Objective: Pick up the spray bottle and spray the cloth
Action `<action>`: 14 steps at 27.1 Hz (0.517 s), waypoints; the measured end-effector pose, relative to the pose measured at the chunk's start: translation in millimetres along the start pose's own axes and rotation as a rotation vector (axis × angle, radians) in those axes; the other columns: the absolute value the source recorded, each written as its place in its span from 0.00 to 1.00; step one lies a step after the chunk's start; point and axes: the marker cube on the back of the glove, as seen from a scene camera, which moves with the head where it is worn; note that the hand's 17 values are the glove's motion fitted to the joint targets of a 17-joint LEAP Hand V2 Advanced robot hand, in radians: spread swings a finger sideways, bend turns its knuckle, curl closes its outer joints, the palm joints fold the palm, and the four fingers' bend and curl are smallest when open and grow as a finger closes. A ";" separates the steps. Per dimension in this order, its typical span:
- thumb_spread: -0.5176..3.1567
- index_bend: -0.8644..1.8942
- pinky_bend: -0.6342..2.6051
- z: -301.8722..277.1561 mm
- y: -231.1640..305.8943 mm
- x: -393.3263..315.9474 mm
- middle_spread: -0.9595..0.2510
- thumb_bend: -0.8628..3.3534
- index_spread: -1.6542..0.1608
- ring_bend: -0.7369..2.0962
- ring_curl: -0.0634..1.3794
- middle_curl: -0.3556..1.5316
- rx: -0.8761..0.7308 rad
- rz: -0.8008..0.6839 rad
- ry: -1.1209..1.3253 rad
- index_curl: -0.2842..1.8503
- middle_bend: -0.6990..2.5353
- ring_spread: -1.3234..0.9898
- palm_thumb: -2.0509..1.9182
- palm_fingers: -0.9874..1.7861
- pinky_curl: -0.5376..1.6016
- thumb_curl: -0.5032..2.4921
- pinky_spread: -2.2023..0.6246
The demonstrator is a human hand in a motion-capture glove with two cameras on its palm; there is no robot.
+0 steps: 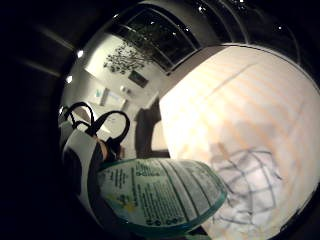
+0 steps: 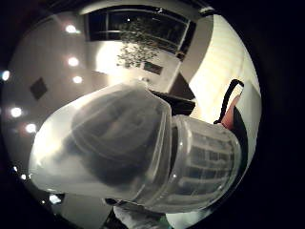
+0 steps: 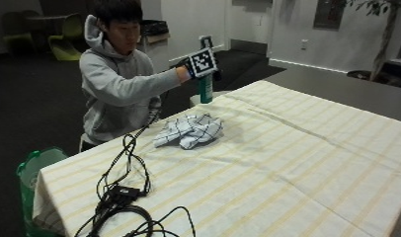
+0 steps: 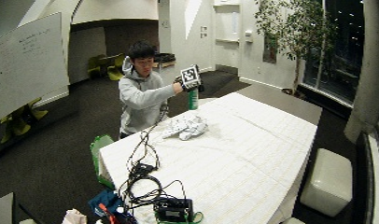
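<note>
From the outside view I saw my right hand wrapped around the spray bottle, held upright above the table's far edge, with the cloth lying below and nearer the camera. The little-finger palm view had the bottle's label close, the cloth beyond it. The thumb-side view showed the clear cap filling the frame.

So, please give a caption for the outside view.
Gloved right hand holds the spray bottle above the table, beside the crumpled cloth.
</note>
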 end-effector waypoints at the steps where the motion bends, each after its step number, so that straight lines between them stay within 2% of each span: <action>1: 0.18 0.49 0.32 9.6 -4.8 9.4 0.67 0.20 0.83 0.50 0.37 0.46 0.015 -0.003 -0.034 0.38 0.42 0.50 0.75 0.86 0.43 0.42 0.67; 4: 0.18 0.49 0.32 49.3 -18.2 46.7 0.68 0.20 0.83 0.50 0.37 0.46 0.046 0.009 -0.050 0.38 0.42 0.50 0.75 0.86 0.43 0.42 0.67; 7: 0.18 0.48 0.32 87.0 -18.5 83.9 0.68 0.20 0.83 0.50 0.37 0.46 -0.022 0.032 -0.001 0.38 0.42 0.50 0.75 0.86 0.43 0.42 0.67; 10: 0.18 0.48 0.31 100.3 -22.8 106.8 0.70 0.20 0.83 0.49 0.37 0.46 -0.045 0.055 0.049 0.38 0.41 0.51 0.75 0.85 0.43 0.42 0.67; 13: 0.20 0.43 0.34 94.4 -25.8 110.8 0.71 0.20 0.82 0.46 0.35 0.44 -0.051 0.082 0.042 0.36 0.39 0.51 0.75 0.77 0.44 0.42 0.69; 14: 0.23 0.40 0.35 91.7 -23.5 111.3 0.71 0.20 0.80 0.45 0.34 0.43 -0.067 0.089 0.044 0.35 0.36 0.51 0.75 0.70 0.44 0.42 0.70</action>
